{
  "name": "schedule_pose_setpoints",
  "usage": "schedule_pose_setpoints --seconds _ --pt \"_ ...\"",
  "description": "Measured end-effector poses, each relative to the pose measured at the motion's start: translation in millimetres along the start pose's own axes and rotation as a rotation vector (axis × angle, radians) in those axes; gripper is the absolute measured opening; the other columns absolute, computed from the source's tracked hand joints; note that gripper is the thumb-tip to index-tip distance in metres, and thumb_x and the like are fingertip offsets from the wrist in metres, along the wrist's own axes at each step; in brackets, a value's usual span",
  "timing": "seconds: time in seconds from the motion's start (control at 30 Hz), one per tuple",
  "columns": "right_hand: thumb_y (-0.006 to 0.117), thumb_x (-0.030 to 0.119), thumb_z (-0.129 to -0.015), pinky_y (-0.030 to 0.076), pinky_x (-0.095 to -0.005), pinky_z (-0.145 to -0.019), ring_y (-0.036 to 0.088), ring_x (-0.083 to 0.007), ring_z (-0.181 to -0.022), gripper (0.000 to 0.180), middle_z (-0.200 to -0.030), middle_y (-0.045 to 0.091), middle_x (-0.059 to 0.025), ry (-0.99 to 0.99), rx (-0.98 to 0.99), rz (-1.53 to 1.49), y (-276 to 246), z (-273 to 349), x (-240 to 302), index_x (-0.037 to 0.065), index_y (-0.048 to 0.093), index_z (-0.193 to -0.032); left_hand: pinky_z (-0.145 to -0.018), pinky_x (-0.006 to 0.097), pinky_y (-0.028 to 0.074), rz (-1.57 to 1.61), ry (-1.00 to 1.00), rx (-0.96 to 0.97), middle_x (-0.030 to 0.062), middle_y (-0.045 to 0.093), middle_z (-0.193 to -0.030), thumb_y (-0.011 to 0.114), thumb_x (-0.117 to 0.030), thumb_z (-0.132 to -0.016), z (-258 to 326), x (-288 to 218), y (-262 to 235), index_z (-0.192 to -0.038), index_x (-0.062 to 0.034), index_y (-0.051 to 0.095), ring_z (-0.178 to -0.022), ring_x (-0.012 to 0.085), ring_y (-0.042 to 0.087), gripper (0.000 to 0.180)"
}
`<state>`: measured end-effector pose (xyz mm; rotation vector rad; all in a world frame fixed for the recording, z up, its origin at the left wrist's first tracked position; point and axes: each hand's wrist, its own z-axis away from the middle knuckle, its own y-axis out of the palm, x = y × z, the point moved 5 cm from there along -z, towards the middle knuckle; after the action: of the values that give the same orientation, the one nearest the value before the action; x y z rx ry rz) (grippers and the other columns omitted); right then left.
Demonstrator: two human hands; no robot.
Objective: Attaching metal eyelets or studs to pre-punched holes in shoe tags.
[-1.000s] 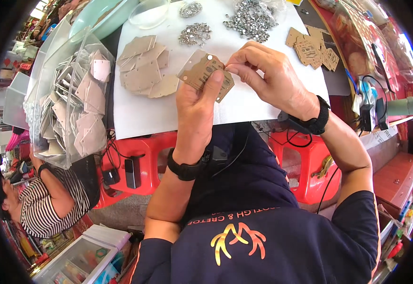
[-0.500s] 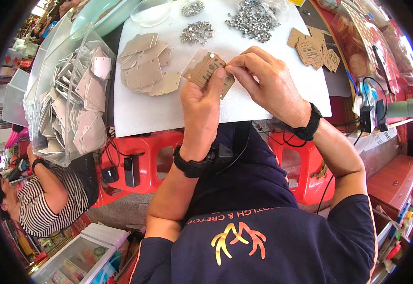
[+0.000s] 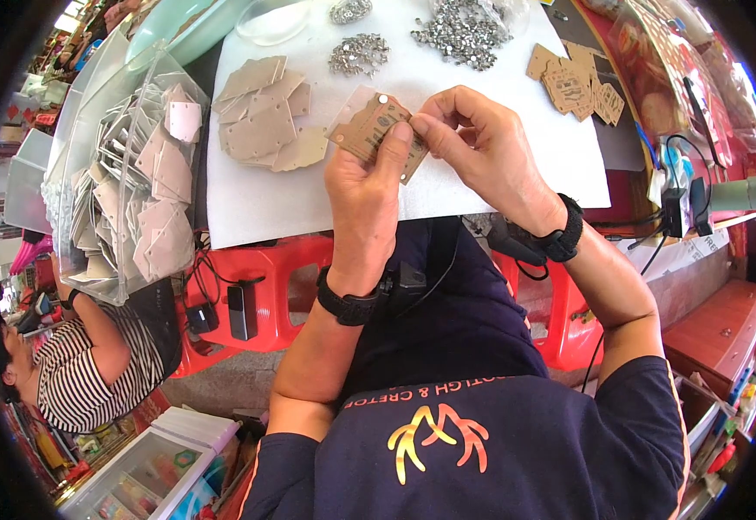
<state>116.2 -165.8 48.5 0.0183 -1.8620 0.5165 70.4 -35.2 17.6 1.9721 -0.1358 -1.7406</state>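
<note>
Seen from the head camera, the left hand (image 3: pixel 362 186) pinches a small flat brown cardboard tag (image 3: pixel 376 132) with a silver stud, thumb closed on its face, held just above a white cloth-covered table (image 3: pixel 309 199). The right hand (image 3: pixel 482 147) has thumb and forefinger shut tight at the tag's right edge; whether they hold anything small cannot be told. Nearby on the cloth lie a stack of grey-brown cardboard pieces (image 3: pixel 265 126) and heaps of silver metal studs (image 3: pixel 460 30).

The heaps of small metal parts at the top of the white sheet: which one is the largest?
The right heap, above the right hand, is the largest. The middle heap is smaller, and the top heap is smallest and partly cut off.
</note>
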Motion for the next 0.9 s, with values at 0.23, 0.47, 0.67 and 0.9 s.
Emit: schedule_pose_setpoints --seconds 0.23,0.47,0.67,0.9 --pt "0.067 0.009 -0.087 0.051 -0.0308 -0.057 0.061 -0.0199 -0.065 0.010 -0.081 0.061 -0.0107 -0.359 -0.102 0.245 -3.8 6.1 19.8 0.000 0.063 -0.088 -0.083 0.026 0.046 -0.014 0.038 0.029 0.0025 0.064 -0.104 0.063 -0.008 -0.093 4.1 -4.2 0.0 -0.113 -0.0009 0.062 -0.093 0.0083 0.057 0.022" --pt "0.069 0.012 -0.087 0.050 -0.0283 -0.059 0.062 -0.0151 -0.067 0.013 -0.081 0.066 -0.0082 -0.203 -0.057 0.104 -7.6 6.1 14.2 0.001 0.067 -0.093 -0.081 0.025 0.046 -0.113 0.090 0.037 0.0019 0.064 -0.102 0.063 -0.008 -0.093 6.1 -12.2 2.0 -0.111 -0.0010 0.062 -0.091 0.0080 0.058 0.019" --pt "0.068 0.016 -0.090 0.049 -0.0249 -0.062 0.061 -0.0078 -0.072 0.015 -0.084 0.070 -0.0043 -0.019 0.022 -0.144 -6.5 5.8 0.2 0.002 0.068 -0.096 -0.082 0.025 0.046 -0.092 0.088 0.071 0.0026 0.065 -0.101 0.062 -0.008 -0.094 7.4 -11.6 2.4 -0.112 -0.0004 0.062 -0.091 0.0083 0.058 0.020" --pt "0.071 0.010 -0.085 0.050 -0.0284 -0.064 0.063 -0.0170 -0.073 0.011 -0.081 0.065 -0.0075 -0.360 -0.103 0.148 -12.6 9.4 19.7 0.002 0.066 -0.090 -0.077 0.023 0.047 -0.133 0.137 0.105 0.0020 0.064 -0.098 0.060 -0.009 -0.095 11.0 -18.9 7.6 -0.110 0.0017 0.062 -0.088 0.0065 0.057 0.019"
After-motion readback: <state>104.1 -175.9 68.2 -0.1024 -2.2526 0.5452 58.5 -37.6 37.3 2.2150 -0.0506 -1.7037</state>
